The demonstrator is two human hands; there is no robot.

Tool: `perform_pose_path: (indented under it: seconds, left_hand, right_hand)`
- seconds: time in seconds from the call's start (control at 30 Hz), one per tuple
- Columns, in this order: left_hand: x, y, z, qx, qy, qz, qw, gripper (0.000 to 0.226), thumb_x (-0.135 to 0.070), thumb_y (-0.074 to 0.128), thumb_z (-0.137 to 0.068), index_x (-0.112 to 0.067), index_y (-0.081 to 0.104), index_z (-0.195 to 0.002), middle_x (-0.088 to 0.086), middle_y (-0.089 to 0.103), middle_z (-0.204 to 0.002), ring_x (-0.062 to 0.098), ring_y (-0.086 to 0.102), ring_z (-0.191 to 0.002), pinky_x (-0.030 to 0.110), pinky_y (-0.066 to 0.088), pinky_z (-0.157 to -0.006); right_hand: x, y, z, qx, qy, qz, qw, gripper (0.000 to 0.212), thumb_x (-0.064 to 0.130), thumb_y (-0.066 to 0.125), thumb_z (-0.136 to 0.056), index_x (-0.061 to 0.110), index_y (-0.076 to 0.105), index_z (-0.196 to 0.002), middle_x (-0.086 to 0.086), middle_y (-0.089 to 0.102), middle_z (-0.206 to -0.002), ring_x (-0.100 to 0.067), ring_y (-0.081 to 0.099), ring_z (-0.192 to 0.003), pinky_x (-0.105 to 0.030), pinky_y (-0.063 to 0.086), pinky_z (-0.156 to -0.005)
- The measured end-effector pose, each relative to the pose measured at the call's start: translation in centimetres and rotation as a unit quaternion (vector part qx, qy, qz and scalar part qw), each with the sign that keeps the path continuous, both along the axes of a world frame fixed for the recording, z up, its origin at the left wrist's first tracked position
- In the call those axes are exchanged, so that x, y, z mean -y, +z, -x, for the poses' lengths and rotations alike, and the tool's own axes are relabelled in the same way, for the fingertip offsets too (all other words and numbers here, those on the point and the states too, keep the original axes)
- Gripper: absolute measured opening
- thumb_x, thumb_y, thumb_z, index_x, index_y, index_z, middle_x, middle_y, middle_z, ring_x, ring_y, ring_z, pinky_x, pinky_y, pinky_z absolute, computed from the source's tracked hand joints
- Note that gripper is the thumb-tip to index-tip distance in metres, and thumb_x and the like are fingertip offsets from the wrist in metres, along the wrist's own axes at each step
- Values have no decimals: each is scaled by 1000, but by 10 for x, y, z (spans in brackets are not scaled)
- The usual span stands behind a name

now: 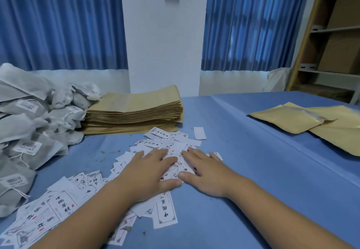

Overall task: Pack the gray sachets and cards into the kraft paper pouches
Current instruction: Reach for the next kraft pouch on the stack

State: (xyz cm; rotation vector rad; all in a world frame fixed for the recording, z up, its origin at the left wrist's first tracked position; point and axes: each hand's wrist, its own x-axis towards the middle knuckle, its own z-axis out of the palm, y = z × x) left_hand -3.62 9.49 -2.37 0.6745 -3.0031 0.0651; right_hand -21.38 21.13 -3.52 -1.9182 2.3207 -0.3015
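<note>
Several white printed cards [171, 143] lie scattered over the blue table, from its middle down to the near left corner. My left hand [148, 172] and my right hand [204, 170] lie flat on the cards side by side, fingers straight, holding nothing. A heap of gray sachets [37, 124] with white labels and strings fills the left edge. Beside it stands a thick stack of flat kraft paper pouches [134, 112]. Several more kraft pouches [303, 120] lie loose at the right.
The table [243, 180] is covered with blue cloth with a raised fold running diagonally on the right. Blue curtains and a white wall stand behind. A wooden shelf [327, 49] with cardboard boxes is at the far right. Small green crumbs dot the cloth.
</note>
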Motion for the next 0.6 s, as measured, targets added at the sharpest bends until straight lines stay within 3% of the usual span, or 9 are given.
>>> perform_pose_path:
  seconds: [0.13,0.27,0.33,0.37,0.43,0.53,0.6]
  left_hand:
    - [10,3,-9,-81,29,-143,986,95,-90,17,-63,-46,25,-147,-16,15,-159,12,25,-142,38,21,-117]
    - [24,12,-17,-223,90,-173,955,50,-68,41,-87,-47,43,-132,-25,37,-138,8,49,-118,35,39,-103]
    - [35,13,-24,-242,125,-160,949,37,-53,46,-94,-43,47,-129,-23,41,-133,6,52,-108,34,38,-101]
    - [41,11,-29,-244,142,-160,946,34,-49,46,-95,-42,48,-128,-21,42,-134,6,51,-112,35,37,-103]
    - [54,9,-37,-250,174,-182,935,32,-45,46,-96,-39,50,-128,-17,42,-136,11,48,-120,37,39,-104]
    - [65,7,-43,-265,203,-217,917,32,-43,46,-97,-36,51,-128,-14,42,-134,16,51,-114,37,44,-99]
    - [67,5,-42,-274,214,-220,912,32,-43,45,-97,-36,50,-128,-15,41,-134,17,52,-113,38,45,-98]
  right_hand:
    - [12,4,0,17,-25,108,994,64,63,31,-93,29,32,-146,9,27,-154,-10,25,-139,-36,17,-117]
    - [38,24,-2,-7,-50,159,986,51,54,43,-94,28,43,-138,11,37,-140,-16,48,-118,-32,36,-100]
    - [59,36,-3,-25,-46,157,986,51,48,48,-94,26,40,-139,9,35,-140,-18,50,-114,-33,38,-98]
    - [71,43,-3,-41,-42,156,986,52,45,50,-93,24,40,-140,7,34,-141,-20,49,-116,-33,38,-98]
    - [95,56,-4,-98,-34,159,982,51,38,53,-92,20,42,-138,1,36,-140,-23,47,-117,-35,38,-98]
    - [134,74,-6,-179,-21,151,972,52,32,59,-88,17,42,-135,-3,36,-140,-26,46,-115,-32,37,-91]
    - [158,83,-4,-209,-6,145,967,62,34,64,-85,17,38,-139,-4,30,-147,-28,43,-123,-33,36,-95]
